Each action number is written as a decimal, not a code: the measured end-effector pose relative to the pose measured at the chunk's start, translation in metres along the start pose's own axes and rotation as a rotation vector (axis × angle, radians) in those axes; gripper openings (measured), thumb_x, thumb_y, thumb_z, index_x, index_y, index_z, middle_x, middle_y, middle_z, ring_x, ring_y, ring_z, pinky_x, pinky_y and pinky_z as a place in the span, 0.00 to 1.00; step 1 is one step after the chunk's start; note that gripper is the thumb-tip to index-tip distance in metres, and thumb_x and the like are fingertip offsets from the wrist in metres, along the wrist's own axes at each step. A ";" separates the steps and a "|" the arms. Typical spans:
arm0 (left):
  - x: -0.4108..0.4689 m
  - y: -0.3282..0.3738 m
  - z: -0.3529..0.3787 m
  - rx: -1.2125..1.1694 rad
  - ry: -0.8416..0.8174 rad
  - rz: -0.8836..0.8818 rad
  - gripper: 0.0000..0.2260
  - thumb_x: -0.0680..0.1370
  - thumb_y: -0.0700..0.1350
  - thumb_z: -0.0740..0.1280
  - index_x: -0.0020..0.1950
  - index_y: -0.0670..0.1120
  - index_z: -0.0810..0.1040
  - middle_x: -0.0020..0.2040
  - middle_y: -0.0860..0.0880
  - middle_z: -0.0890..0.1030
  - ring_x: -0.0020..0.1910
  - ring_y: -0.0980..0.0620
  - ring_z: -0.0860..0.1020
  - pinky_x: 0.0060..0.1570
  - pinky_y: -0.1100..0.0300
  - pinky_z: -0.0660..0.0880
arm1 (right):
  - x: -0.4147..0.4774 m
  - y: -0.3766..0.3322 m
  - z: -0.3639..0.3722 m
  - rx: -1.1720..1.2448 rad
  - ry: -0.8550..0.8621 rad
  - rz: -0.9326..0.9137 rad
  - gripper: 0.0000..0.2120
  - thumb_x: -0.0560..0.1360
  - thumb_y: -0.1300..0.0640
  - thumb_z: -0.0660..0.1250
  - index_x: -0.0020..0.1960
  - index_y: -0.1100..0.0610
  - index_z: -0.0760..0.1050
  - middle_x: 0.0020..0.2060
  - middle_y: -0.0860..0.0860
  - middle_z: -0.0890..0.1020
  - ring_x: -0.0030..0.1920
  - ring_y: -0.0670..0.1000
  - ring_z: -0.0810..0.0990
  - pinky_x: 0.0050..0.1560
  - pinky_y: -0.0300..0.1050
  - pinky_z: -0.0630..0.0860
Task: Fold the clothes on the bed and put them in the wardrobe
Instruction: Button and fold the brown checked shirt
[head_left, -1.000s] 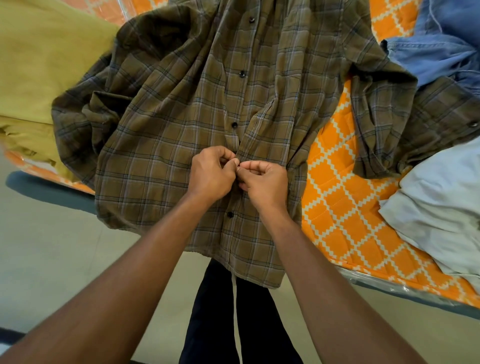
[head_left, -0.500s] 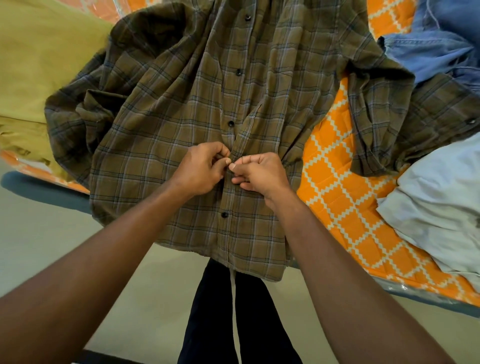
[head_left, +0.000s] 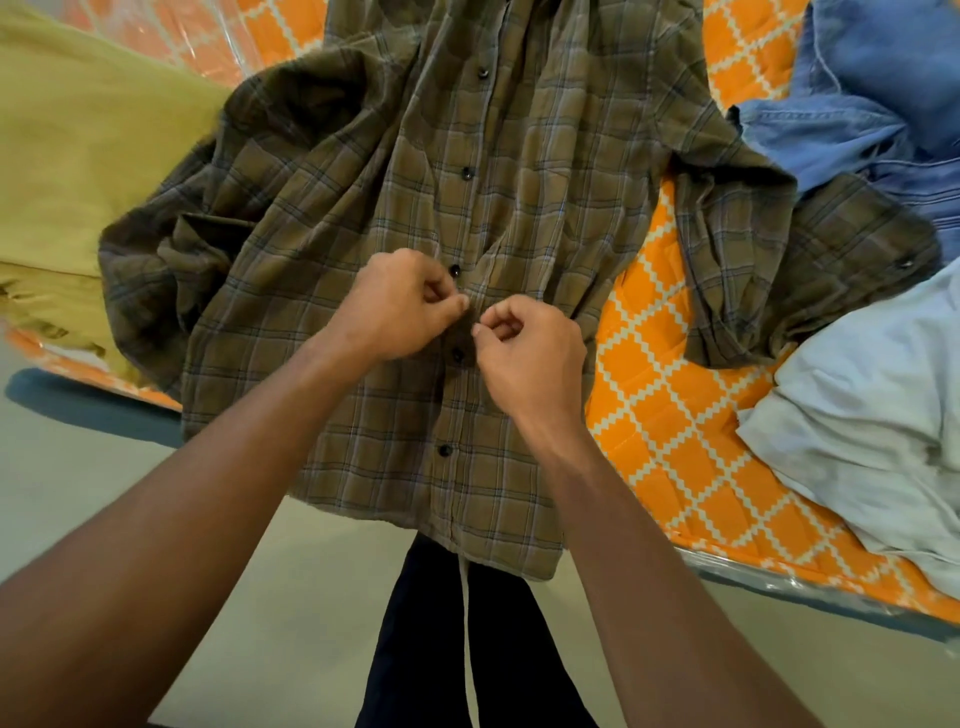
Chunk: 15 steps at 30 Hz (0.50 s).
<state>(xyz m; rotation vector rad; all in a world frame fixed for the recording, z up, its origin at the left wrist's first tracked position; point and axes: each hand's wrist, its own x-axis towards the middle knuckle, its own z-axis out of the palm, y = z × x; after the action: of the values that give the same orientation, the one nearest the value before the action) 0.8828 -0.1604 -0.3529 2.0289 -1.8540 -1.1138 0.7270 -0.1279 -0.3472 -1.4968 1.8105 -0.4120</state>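
Pinching the placket (head_left: 470, 223) of the shirt (head_left: 545, 156) mid-front, left hand (head_left: 400, 306) and right hand (head_left: 527, 358) nearly touch; shirt lies front-up on the bed (head_left: 675, 441), hem over the edge: light, limp, creases easily, so I'd grip seams or shoulders, not loose cloth.

— A moment ago the left hand (head_left: 400, 306) and right hand (head_left: 530, 353) were thumb to thumb on the plaid shirt (head_left: 519, 182). See them now?
— Drawn a little apart, yes, the right one lower. And a dark button (head_left: 457, 355) shows between them, which they covered before
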 end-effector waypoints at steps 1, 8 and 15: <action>0.004 0.003 -0.003 -0.048 0.035 0.029 0.05 0.79 0.49 0.71 0.45 0.49 0.83 0.37 0.56 0.80 0.37 0.62 0.78 0.35 0.69 0.72 | 0.003 -0.005 -0.001 0.038 0.043 -0.066 0.03 0.75 0.57 0.73 0.42 0.52 0.82 0.37 0.44 0.81 0.38 0.44 0.80 0.40 0.44 0.79; 0.037 -0.004 -0.001 0.110 0.110 0.083 0.13 0.77 0.40 0.72 0.62 0.45 0.81 0.54 0.49 0.77 0.48 0.53 0.77 0.52 0.55 0.79 | 0.044 -0.016 0.010 -0.240 0.033 -0.111 0.10 0.76 0.51 0.72 0.47 0.58 0.83 0.43 0.51 0.81 0.47 0.54 0.81 0.43 0.42 0.71; 0.043 -0.001 0.002 0.233 0.038 0.148 0.11 0.78 0.39 0.70 0.60 0.45 0.82 0.55 0.46 0.81 0.53 0.47 0.79 0.54 0.52 0.78 | 0.058 -0.016 0.018 -0.332 0.010 0.120 0.12 0.73 0.48 0.73 0.43 0.58 0.81 0.37 0.54 0.82 0.42 0.58 0.82 0.37 0.44 0.68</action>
<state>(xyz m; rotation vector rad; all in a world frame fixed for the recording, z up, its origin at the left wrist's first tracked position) 0.8798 -0.1993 -0.3721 1.9711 -2.1622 -0.8506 0.7479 -0.1836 -0.3684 -1.5930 2.0378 -0.0604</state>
